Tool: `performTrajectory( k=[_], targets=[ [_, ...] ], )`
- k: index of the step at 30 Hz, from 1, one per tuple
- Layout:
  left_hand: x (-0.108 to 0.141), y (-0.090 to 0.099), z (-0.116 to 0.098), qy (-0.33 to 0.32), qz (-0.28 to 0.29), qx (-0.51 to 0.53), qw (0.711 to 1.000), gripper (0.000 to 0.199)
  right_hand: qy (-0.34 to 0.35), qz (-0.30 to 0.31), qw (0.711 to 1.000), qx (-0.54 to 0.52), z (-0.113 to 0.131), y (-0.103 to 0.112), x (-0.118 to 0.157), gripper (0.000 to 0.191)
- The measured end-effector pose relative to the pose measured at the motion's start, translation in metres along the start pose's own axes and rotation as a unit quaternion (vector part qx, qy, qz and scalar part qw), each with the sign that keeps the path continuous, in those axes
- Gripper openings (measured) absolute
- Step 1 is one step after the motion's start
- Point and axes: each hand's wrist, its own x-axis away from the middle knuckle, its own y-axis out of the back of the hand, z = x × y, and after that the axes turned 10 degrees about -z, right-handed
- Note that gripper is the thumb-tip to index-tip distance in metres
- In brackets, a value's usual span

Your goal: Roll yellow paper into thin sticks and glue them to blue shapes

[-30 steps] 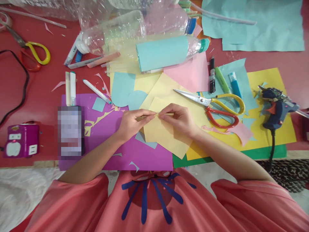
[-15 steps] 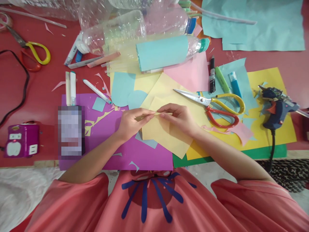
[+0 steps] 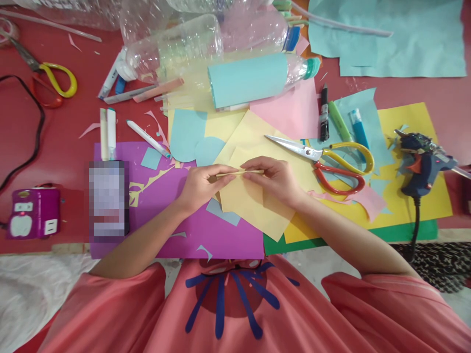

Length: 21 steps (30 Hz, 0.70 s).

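Well, the yellow paper (image 3: 241, 193): from where I stand, it's mid-table, scissors (image 3: 309, 153) toward its 2 o'clock, phone (image 3: 109, 201) at 9.
Left hand (image 3: 196, 189): thumb and fingers clamped on its top edge.
Right hand (image 3: 277, 181): pinching the same edge from 3 o'clock; whether it's folded or rolled, I can't tell.
Edge: I'd press evenly from the middle outward, thumbs level, lightly, or it may crease askew.
Since the earlier look: more edge shows toward 9 o'clock, and the hanging sheet sits slightly toward 3.
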Motion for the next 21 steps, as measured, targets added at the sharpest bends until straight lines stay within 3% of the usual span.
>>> performTrajectory(
  k=[7,21],
  targets=[
    [0.0002,0.0,0.0007,-0.024,-0.012,-0.025,0.999,0.027,0.047,0.009,0.997,0.056,0.0004,0.0016,0.0006,0.018],
    [-0.0003,0.001,-0.0031,0.009,-0.017,-0.026,0.999,0.043,0.056,0.011,0.996,0.073,-0.0021,0.0032,0.0004,0.026]
  ],
)
